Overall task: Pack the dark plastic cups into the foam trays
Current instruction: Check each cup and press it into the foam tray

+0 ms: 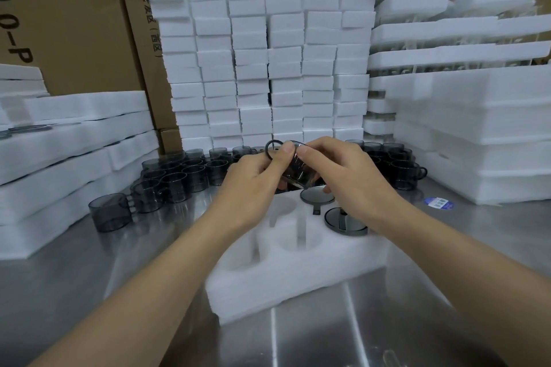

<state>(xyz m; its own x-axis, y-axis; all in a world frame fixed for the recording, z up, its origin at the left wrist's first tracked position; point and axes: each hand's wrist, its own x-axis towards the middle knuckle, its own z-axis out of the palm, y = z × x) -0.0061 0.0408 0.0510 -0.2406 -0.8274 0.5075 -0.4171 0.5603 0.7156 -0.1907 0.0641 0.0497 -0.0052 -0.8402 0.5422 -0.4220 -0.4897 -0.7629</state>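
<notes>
Both hands hold one dark see-through cup [295,167] tilted above the far end of a white foam tray [286,286] on the steel table. My left hand [253,179] grips its handle side, thumb on the rim. My right hand [346,170] pinches the cup's other side. Two cups sit upside down in the tray's right pockets, one [316,196] at the far end and one [343,220] nearer. Two round pockets [298,235] on the tray's left stand empty. Several loose cups [179,179] stand in a crowd behind the tray.
Foam blocks [268,68] are stacked in a wall at the back. Packed foam trays [74,152] are piled left and more foam trays [477,128] right. Cardboard boxes [74,24] stand behind. One cup [110,211] stands alone at the left. A blue sticker [438,203] lies on the table.
</notes>
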